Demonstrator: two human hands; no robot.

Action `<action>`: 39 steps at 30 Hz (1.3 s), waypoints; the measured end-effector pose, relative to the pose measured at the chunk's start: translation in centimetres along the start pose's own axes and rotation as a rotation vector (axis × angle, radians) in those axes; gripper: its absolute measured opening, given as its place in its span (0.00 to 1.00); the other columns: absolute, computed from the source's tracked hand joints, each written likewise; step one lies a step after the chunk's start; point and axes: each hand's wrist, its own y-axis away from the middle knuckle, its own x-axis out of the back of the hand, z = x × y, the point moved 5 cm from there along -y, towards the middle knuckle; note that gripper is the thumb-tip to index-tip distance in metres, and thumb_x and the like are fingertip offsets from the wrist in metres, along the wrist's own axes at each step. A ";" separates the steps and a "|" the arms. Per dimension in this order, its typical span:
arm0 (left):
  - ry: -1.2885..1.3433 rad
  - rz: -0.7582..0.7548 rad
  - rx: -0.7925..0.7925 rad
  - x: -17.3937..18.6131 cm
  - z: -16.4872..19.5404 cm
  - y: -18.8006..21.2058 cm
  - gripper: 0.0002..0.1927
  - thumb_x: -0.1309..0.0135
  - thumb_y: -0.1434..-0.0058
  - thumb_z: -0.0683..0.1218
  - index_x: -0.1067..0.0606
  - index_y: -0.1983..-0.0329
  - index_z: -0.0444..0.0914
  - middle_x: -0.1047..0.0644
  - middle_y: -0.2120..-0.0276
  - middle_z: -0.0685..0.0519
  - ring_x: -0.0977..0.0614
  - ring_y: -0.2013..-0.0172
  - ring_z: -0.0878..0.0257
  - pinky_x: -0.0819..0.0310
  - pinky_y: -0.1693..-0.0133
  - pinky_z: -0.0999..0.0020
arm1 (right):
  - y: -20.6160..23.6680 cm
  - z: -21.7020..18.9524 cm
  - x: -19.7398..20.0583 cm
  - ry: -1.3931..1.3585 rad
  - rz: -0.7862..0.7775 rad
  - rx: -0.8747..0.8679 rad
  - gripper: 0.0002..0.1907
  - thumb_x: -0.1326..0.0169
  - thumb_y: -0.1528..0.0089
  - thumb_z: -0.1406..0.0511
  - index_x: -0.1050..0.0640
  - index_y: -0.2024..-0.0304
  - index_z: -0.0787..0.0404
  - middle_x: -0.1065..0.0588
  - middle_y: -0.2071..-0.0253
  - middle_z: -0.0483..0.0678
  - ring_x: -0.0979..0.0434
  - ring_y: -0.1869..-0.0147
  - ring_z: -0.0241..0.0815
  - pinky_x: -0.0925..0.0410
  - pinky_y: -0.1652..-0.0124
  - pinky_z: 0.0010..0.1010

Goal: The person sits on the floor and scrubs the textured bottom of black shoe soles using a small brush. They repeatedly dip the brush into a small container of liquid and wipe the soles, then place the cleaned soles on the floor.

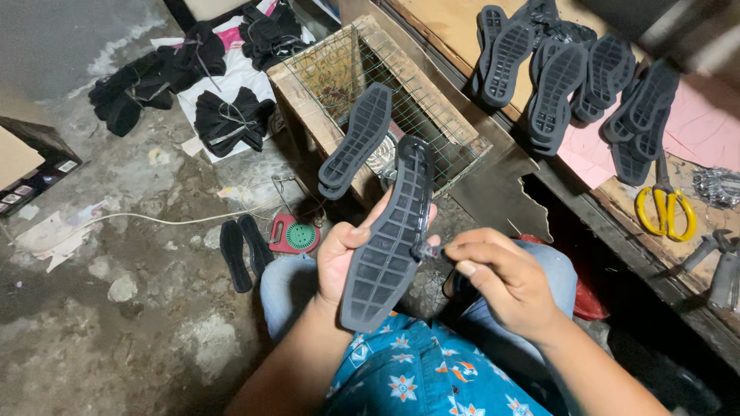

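Rubber shoe sole (pixel 388 246) | I'm judging it light, bendy | left hand (pixel 339 258) clasping its middle | right hand (pixel 501 277) pinching its edge

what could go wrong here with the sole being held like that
1. The left hand grips the black sole only near its lower half, so the long upper end may flex or slip while the right hand pinches at its edge.
2. A second sole lies tilted on the wire mesh box just above; a bump might knock it to the floor.
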 end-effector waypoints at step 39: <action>0.118 -0.146 -0.015 3.1 -0.2 -6.9 0.37 0.58 0.35 0.48 0.42 0.20 0.48 0.28 0.33 0.51 0.27 0.33 0.53 0.45 0.30 0.29 | 1.2 -2.9 -1.9 0.075 -0.046 0.157 0.10 0.46 0.36 0.74 0.22 0.51 0.65 0.22 0.53 0.53 0.19 0.51 0.45 0.27 0.52 0.31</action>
